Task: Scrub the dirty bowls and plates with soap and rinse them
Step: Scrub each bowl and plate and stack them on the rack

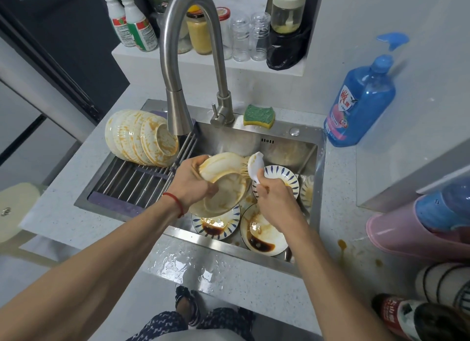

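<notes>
**Inspector:** Left hand (193,180) grips a stack of stained bowls (223,188) by the rim, tilted over the sink (256,137). Right hand (276,200) is curled round the white handle of a dish brush (254,166); its bristles touch the upper bowl's outer wall.

**Clerk:** Other dirty ware?

**Inspector:** In the basin, below the hands: a blue-striped plate (216,226) with dark sauce, a second sauced plate (264,239) just beside it, another striped plate (287,178) behind the right hand. A row of smeared bowls (141,137) lies on its side on the roll-up rack (132,180) across the sink's left part.

**Clerk:** Supplies?

**Inspector:** Green-and-yellow sponge (259,114) on the sink ledge beside the faucet (193,61). Blue pump bottle of detergent (361,101) on the counter to the right. Puddled water (185,262) on the front counter edge
</notes>
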The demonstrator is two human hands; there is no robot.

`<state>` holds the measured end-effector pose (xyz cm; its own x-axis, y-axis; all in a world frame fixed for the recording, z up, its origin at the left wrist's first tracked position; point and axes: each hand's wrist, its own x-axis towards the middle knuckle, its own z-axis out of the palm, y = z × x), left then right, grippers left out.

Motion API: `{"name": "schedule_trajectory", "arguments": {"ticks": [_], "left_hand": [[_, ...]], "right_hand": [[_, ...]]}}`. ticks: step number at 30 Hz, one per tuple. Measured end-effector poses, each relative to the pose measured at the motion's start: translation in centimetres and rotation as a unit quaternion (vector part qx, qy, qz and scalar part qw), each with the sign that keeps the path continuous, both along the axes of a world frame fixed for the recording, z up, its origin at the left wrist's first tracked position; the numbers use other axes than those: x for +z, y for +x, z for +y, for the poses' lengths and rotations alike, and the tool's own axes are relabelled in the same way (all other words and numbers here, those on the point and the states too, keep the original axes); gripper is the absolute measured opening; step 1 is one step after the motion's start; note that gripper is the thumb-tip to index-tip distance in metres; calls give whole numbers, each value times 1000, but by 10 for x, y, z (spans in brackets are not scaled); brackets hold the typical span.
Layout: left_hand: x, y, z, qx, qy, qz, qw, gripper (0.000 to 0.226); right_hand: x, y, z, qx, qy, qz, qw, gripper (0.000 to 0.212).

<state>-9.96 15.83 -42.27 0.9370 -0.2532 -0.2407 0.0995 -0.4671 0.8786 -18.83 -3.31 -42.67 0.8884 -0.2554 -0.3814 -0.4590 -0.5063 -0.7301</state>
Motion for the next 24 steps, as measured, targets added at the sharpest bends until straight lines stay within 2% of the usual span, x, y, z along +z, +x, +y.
{"name": "schedule_trajectory", "arguments": {"ticks": [4,8,10,13,18,21,24], "left_hand": [[-3,2,6,22,-52,26,998,54],[-5,5,11,38,-65,39,996,47],[-4,7,15,65,-93,55,992,51],[-6,6,19,86,-129,88,984,58],[-12,5,21,187,-189,157,951,70],[-18,0,24,214,-218,210,929,73],[-27,0,31,240,-248,248,905,85]], "right_hand": [[-5,-4,2,-6,48,0,999,46],[-13,-6,-2,-36,71,13,997,44],[-11,-8,3,-19,82,3,996,45],[-17,-2,-1,-46,88,22,995,44],[-19,-10,11,-16,79,23,997,45],[-23,-9,11,-24,59,45,997,46],[-24,-18,20,13,52,50,997,45]]}}
